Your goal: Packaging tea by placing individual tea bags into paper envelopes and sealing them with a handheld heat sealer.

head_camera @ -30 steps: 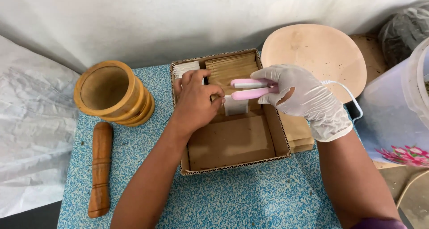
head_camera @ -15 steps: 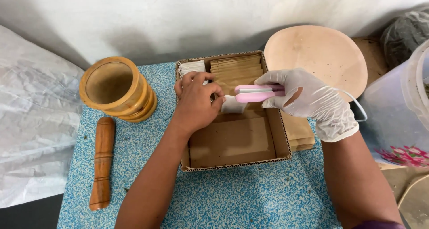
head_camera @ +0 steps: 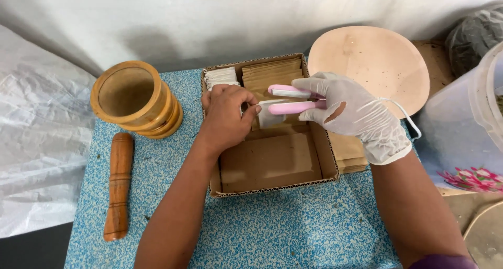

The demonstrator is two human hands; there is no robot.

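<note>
Left hand point(head_camera: 225, 114), bare, pinches 1 small white sachet point(head_camera: 270, 115) at its left edge, over the far half of the cardboard box point(head_camera: 272, 185). Right hand point(head_camera: 348, 109), in a torn white glove, grips a pink handheld sealer point(head_camera: 293, 100); its 2 arms stand parted, lower arm just beside the sachet's top edge.

Risk, as a judgement: the left fingertips sit close to the sealer's mouth and could be nipped or burnt if it shuts off-line. The glove tear leaves skin bare. A crooked bite would leave the sachet open. The white cord point(head_camera: 406, 114) trails toward the round wooden board point(head_camera: 374, 59) and could snag.

Around: brown paper envelopes point(head_camera: 272, 75) and white sachets point(head_camera: 220, 77) stacked at the box's far end, more envelopes point(head_camera: 348, 151) outside its right wall. Wooden mortar point(head_camera: 133, 98) and pestle point(head_camera: 118, 185) left, well apart. Plastic tub point(head_camera: 469, 122) right.
</note>
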